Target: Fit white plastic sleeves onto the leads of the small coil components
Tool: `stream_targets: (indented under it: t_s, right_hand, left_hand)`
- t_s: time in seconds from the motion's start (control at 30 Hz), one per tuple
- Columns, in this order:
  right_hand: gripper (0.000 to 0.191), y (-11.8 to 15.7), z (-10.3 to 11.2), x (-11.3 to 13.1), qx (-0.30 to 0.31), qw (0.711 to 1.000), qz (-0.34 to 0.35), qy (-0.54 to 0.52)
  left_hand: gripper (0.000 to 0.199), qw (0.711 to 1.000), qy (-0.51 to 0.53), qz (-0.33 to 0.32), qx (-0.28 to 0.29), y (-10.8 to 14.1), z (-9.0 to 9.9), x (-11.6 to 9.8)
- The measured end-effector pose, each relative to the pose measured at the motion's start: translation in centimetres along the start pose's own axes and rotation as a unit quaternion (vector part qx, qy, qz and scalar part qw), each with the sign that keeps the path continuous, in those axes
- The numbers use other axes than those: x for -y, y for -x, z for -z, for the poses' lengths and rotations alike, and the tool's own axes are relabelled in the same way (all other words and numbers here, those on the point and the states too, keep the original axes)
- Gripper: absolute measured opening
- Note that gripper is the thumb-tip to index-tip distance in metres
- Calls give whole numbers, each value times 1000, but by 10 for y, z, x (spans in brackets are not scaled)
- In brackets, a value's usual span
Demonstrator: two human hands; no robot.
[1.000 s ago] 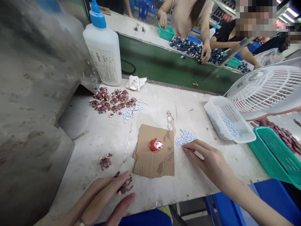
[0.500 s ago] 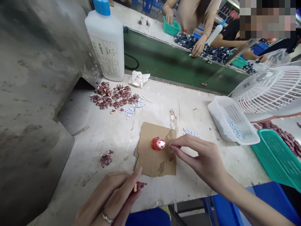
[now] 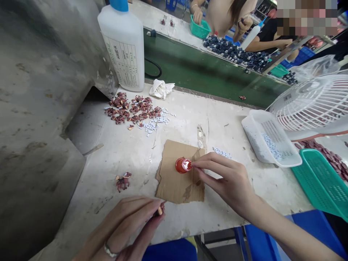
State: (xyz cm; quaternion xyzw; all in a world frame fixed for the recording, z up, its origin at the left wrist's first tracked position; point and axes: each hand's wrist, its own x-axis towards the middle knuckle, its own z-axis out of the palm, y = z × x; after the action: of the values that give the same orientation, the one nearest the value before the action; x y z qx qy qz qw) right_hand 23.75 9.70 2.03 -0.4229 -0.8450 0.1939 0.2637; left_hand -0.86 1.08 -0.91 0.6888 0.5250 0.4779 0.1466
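My left hand (image 3: 130, 224), at the lower left, is closed on a small reddish-brown figurine (image 3: 160, 209) with a tan patch; much of it is hidden by the fingers. My right hand (image 3: 225, 174) is pinched, its fingertips touching the rim of a small red cup (image 3: 179, 165) with white stuff on top. Whatever sits between those fingertips is too small to make out. The cup rests on a torn piece of cardboard (image 3: 171, 186). One more four-legged figurine (image 3: 123, 182) stands alone left of the cardboard.
Farther back are a figurine pile (image 3: 130, 108), pale blue-white pieces (image 3: 150, 127), crumpled tissue (image 3: 161, 89) and a large bottle (image 3: 123, 54). To the right stand a white basket (image 3: 254, 145), a green basket (image 3: 315, 181) and a fan (image 3: 312, 101). Co-workers sit beyond the green belt (image 3: 190, 69).
My right hand has moved left, bringing its fingertips to the cup's rim. The figurine in my left hand has turned and shows less. Across the belt, a co-worker's hand has lifted from the dark pieces.
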Motion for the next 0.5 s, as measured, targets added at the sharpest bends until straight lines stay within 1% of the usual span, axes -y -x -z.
stream_targets:
  t_s: [0.2,0.3,0.4,0.5]
  right_hand:
    - [21,1,1,-2,-9,1000,0,-13]
    - [22,2,2,1,-21,1000,-6,-23]
    - [23,4,2,12,-41,996,-19,-71]
    - [23,8,-1,29,-31,987,-29,-156]
  left_hand:
    - [23,1000,-6,-20,6,-8,-4,-7]
    - [25,1000,-5,-22,-2,-8,-6,-8]
    - [27,1000,10,-16,19,-6,-6,-7]
    - [28,998,30,-16,53,-7,-7,-6]
